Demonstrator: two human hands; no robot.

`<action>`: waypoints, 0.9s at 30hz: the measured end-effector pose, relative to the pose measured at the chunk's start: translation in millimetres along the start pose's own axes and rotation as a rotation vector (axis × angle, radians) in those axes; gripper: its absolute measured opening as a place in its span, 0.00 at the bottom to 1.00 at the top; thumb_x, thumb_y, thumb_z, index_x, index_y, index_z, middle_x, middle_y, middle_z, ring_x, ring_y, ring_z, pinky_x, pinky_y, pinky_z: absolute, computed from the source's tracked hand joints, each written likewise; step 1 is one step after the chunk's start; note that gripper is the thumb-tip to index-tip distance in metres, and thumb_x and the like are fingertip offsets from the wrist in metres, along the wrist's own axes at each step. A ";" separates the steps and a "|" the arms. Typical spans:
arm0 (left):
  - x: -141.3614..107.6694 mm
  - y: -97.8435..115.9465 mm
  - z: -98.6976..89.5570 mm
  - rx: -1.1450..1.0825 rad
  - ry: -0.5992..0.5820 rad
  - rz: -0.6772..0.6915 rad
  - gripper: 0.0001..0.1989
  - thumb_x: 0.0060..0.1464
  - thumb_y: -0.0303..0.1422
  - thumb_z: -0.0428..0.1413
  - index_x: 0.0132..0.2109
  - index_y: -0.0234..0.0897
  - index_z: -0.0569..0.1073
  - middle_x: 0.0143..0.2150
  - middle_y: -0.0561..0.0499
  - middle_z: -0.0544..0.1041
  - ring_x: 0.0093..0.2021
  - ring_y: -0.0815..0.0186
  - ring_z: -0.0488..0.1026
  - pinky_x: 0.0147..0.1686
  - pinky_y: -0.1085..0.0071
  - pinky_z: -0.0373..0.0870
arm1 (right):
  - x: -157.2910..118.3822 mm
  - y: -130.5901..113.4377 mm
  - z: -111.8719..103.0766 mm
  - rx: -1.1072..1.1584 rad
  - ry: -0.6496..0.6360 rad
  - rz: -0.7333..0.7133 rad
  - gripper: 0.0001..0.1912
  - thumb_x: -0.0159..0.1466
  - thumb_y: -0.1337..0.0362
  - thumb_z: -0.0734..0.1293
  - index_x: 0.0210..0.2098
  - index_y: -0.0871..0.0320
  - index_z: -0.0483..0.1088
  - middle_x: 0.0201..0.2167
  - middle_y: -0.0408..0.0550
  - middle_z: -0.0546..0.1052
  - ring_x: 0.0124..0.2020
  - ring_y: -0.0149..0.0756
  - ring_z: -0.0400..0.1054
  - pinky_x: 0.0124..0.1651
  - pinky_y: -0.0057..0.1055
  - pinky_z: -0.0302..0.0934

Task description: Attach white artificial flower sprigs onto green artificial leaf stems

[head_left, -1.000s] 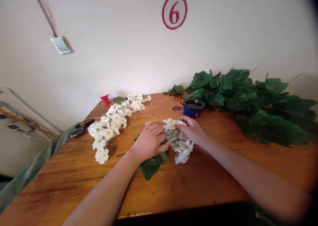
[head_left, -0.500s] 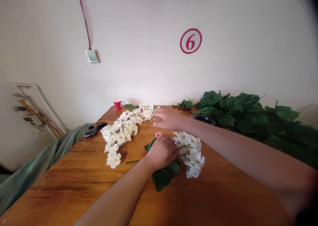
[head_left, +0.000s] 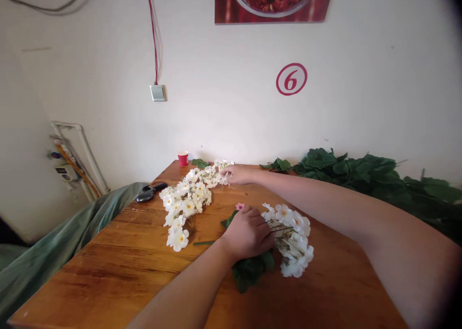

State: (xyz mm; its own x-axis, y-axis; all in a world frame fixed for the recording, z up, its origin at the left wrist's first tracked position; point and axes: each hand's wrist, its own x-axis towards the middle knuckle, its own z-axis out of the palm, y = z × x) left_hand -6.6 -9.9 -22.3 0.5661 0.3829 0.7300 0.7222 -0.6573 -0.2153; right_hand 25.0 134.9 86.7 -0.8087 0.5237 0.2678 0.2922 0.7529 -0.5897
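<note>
My left hand (head_left: pixel 248 232) is closed around the stems of a bunch of white flowers (head_left: pixel 294 240), whose heads fan out to its right. Green leaves (head_left: pixel 250 271) show beneath that hand, and a small pink flower (head_left: pixel 239 206) sits just above its knuckles. My right hand (head_left: pixel 236 174) reaches to the back of the table, its fingers pinched on a white flower at the right end of a long pile of white flowers (head_left: pixel 189 194). A green stem (head_left: pixel 204 243) points out to the left under my left wrist.
A red paper cup (head_left: pixel 183 158) and a leaf stand at the table's back left. Black-handled scissors (head_left: pixel 146 194) lie at the left edge. Heaped green leaves (head_left: pixel 361 175) fill the back right, behind my right arm. A wall rises behind the wooden table (head_left: pixel 108 261).
My right hand has closed on a flower at the pile's far end, where its fingers were spread before. My left hand still holds its bunch. The camera view has shifted up and left.
</note>
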 end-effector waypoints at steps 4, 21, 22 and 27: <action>1.0 -1.2 -3.4 -0.012 -0.011 -0.047 0.15 0.59 0.36 0.54 0.25 0.36 0.71 0.26 0.49 0.70 0.30 0.65 0.67 0.33 0.64 0.59 | -53.4 -29.9 -41.2 0.363 0.164 -0.073 0.26 0.49 0.68 0.72 0.49 0.57 0.73 0.42 0.47 0.76 0.41 0.36 0.69 0.46 0.34 0.64; 7.6 -3.5 -5.1 -0.058 -0.032 -0.191 0.04 0.57 0.34 0.56 0.38 0.37 0.71 0.30 0.49 0.75 0.33 0.61 0.72 0.36 0.63 0.65 | -205.4 -2.6 -6.4 1.169 0.786 0.164 0.13 0.53 0.53 0.75 0.26 0.53 0.70 0.26 0.41 0.69 0.28 0.33 0.64 0.31 0.32 0.63; 8.7 -2.9 -6.7 -0.062 -0.040 -0.211 0.06 0.58 0.33 0.55 0.42 0.37 0.71 0.31 0.49 0.76 0.33 0.61 0.73 0.36 0.63 0.66 | -207.7 -3.7 -9.2 1.167 0.790 0.156 0.13 0.54 0.52 0.73 0.27 0.52 0.69 0.25 0.41 0.69 0.28 0.34 0.65 0.33 0.32 0.63; 14.7 0.1 -16.1 -0.033 0.008 -0.202 0.11 0.59 0.29 0.52 0.49 0.38 0.67 0.37 0.47 0.79 0.37 0.59 0.75 0.38 0.62 0.66 | -211.1 -8.8 -4.3 1.164 0.708 0.206 0.14 0.56 0.51 0.72 0.27 0.52 0.67 0.25 0.41 0.70 0.26 0.34 0.64 0.30 0.33 0.62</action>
State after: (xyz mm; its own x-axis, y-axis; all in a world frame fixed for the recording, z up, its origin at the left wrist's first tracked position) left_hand -4.6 -14.8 -1.2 0.4080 0.5036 0.7615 0.8071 -0.5888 -0.0431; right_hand 195.3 19.4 38.6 -0.2707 0.9375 0.2184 -0.5018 0.0562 -0.8632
